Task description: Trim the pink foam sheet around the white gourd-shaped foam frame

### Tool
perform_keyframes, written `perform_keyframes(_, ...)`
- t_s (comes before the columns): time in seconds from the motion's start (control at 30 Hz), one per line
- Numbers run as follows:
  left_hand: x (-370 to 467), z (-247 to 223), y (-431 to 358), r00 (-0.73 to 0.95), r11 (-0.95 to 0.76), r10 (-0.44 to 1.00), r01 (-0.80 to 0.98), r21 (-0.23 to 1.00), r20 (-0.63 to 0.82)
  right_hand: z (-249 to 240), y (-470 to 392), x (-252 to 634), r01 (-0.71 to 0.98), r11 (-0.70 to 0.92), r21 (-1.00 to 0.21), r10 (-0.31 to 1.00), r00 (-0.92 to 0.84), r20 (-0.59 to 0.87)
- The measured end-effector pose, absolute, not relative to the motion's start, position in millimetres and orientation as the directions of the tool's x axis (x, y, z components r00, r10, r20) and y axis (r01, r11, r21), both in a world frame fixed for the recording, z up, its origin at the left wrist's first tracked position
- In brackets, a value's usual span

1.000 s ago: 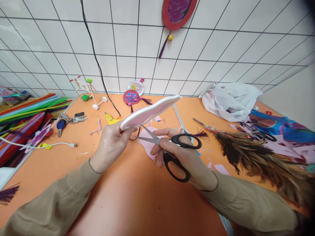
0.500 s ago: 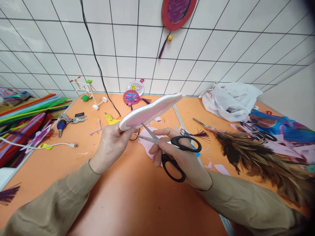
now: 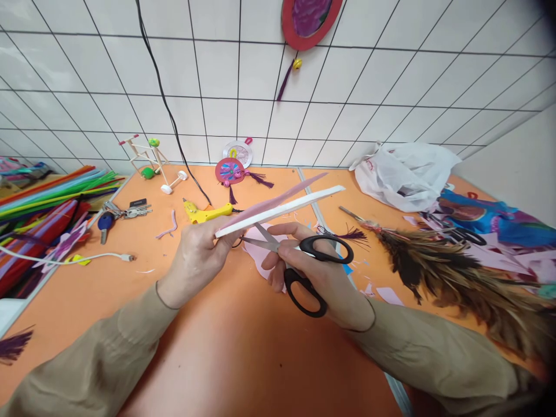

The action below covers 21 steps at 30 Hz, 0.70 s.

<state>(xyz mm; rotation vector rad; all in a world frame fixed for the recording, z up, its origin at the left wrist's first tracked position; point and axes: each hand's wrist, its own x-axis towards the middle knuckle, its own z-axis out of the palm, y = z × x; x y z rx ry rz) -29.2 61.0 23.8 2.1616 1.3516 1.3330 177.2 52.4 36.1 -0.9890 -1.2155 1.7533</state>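
Observation:
My left hand (image 3: 195, 255) pinches the near end of a flat white foam piece (image 3: 282, 209) with a pink sheet (image 3: 278, 198) along its upper side. The piece is held above the table, nearly edge-on, its far end pointing right. In my right hand (image 3: 324, 278) is a pair of scissors (image 3: 304, 289) with black handles, blades parted and pointing left. The upper blade tip is at or just under the foam's lower edge; whether they touch I cannot tell. A pink paper shape (image 3: 260, 258) lies on the table behind the blades.
Behind my left hand lies a yellow glue gun (image 3: 206, 212). Keys (image 3: 125, 211), a white cable (image 3: 99, 258) and colourful pipe cleaners (image 3: 47, 197) are on the left. A feather bundle (image 3: 443, 272), paper scraps (image 3: 390, 296) and a white plastic bag (image 3: 403, 176) lie to the right.
The foam piece has been tilted from showing its pink-and-white face to nearly edge-on, and the pink sheet now stands apart from it at the far end. The scissors have barely moved.

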Motion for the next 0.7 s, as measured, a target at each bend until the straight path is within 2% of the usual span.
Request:
perform_keyframes(0.1,-28.7,24.8,61.1,0.18,-0.553,0.81,0.553,0.623,0.559,35.4,52.5,177.3,-0.155,-0.252,-0.955,0.899,-0.404,-0.171)
perform_keyframes(0.33,-23.9,25.4,60.3,0.068,-0.491,0.838,0.524,0.695,0.541,32.3,51.6,177.8,-0.185,-0.244,-0.952,0.887,-0.439,-0.142)
perform_keyframes(0.7,-24.8,26.1,61.9,0.088,-0.503,0.832,0.536,0.678,0.547,35.0,45.9,176.2,-0.199,-0.257,-0.946,0.887,-0.437,-0.149)
